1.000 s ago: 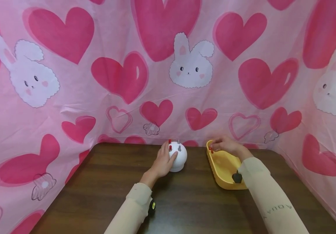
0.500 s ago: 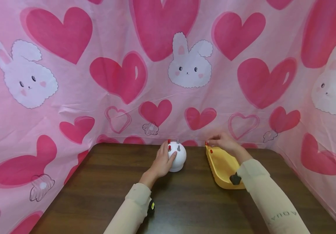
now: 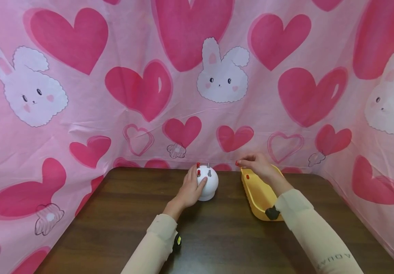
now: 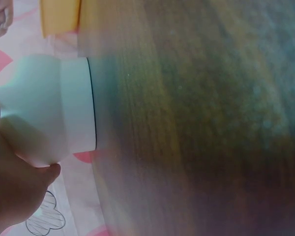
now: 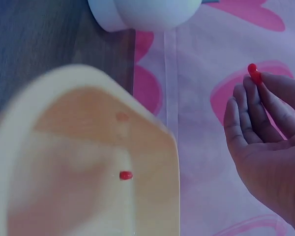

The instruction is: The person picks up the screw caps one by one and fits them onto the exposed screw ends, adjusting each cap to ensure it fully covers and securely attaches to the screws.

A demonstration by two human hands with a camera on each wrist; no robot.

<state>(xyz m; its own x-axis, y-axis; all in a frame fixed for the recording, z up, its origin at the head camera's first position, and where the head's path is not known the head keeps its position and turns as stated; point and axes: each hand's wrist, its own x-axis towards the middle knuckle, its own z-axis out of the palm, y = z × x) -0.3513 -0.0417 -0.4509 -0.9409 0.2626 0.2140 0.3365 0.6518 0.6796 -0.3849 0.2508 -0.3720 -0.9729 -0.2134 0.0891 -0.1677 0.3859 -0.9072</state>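
A white ball-shaped body on a short round base stands on the table, with metal pegs and small red caps on top. My left hand holds it from the left, thumb against its side. Over the far end of a yellow tray, my right hand pinches a small red cap between thumb and fingertips, raised above the rim. Another red cap lies inside the tray.
The brown wooden table reaches back to a pink cloth printed with hearts and rabbits. A dark wrist camera under the right sleeve overlaps the tray's near end.
My right hand has risen from inside the tray and shifted left, lifting one red cap out. My left hand stays on the white body.
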